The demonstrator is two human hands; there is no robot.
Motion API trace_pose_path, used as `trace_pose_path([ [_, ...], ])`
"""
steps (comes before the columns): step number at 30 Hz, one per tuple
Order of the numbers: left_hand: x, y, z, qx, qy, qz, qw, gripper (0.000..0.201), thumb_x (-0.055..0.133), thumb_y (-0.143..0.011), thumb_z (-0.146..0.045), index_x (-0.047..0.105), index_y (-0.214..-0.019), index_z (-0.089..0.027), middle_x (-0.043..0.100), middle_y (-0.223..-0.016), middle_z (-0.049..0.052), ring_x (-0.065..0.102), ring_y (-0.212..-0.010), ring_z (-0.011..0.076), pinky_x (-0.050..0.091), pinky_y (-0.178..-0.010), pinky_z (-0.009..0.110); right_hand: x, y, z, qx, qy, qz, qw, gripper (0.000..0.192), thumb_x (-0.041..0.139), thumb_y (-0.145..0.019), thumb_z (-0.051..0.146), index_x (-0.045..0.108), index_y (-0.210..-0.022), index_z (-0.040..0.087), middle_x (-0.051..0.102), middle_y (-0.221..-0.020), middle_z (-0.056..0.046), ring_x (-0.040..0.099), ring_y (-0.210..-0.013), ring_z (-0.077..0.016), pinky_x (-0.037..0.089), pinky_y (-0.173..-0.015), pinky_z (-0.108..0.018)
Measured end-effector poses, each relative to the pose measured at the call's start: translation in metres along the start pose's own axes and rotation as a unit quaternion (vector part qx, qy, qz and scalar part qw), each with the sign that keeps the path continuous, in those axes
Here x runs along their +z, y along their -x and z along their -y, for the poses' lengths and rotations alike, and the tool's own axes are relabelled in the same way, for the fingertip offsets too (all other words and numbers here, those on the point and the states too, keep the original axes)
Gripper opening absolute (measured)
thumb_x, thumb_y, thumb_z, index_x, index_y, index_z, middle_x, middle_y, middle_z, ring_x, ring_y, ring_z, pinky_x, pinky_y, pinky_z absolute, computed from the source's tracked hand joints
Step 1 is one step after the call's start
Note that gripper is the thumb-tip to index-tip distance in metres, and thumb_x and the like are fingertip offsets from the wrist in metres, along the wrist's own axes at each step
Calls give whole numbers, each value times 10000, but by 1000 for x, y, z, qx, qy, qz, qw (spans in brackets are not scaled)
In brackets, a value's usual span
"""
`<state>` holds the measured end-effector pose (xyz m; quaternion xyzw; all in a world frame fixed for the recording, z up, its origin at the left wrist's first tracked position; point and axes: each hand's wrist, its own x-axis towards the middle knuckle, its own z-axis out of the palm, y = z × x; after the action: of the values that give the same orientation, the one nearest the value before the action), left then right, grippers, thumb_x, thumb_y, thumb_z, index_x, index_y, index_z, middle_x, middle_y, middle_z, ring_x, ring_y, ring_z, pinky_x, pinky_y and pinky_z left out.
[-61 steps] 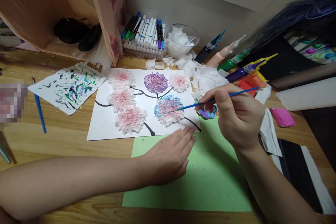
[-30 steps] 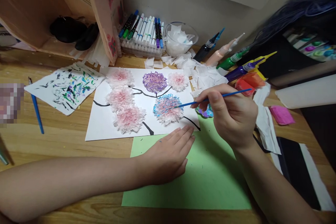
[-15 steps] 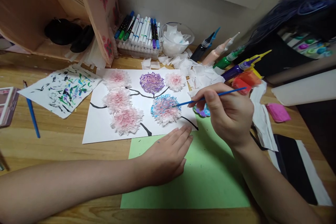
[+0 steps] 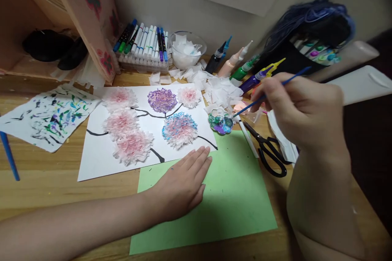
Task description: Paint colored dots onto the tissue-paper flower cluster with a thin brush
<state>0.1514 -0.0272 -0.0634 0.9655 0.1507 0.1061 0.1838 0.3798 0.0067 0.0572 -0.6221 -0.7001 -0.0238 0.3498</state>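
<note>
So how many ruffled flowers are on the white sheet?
6. Down the left: top flower, middle flower and bottom flower, all pink. A purple flower near upper centre, a small pink flower to its right, and a blue-edged flower below.

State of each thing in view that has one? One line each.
left hand, fingers extended, palm down
right hand, closed around the blue brush
blue brush, slanted, tip at the palette
palette, smeared with green and purple paint
lower right flower, partly blue-tipped, lowest petals white
purple flower, tinted all round
glass bowl, holding white paper pieces
scissors, lying down, blade gap unclear
green sheet, flat, partly covered
</note>
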Motion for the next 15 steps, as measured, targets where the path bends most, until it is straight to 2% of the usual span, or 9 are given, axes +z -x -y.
trace_pose_path([
  [3, 1, 0, 1, 6, -13, -9, 1000, 517, 412, -921, -160, 415, -1397, 43, 351, -1511, 265, 341, -1403, 378, 397, -1107, 494, -2, -4, -9, 1, 53, 112, 992, 388, 482, -945, 396, 601, -626, 212, 638, -558, -5, 561, -513, -126, 369, -544, -277],
  [7, 0, 0, 1, 10, -23, -8, 1000, 514, 409, -920, -155, 423, -1397, 39, 366, -1504, 262, 345, -1402, 376, 406, -1099, 504, 10, -7, -17, 25, 70, 187, 979, 394, 467, -944, 386, 565, -601, 220, 614, -534, -2, 524, -488, -136, 337, -521, -286],
  [15, -1, 0, 2, 10, -18, -6, 1000, 518, 430, -917, -149, 413, -1402, 32, 347, -1516, 262, 309, -1424, 363, 371, -1124, 503, 7, -9, -19, 58, 58, 184, 979, 382, 461, -948, 362, 566, -613, 211, 635, -557, -7, 538, -513, -132, 339, -540, -283],
])
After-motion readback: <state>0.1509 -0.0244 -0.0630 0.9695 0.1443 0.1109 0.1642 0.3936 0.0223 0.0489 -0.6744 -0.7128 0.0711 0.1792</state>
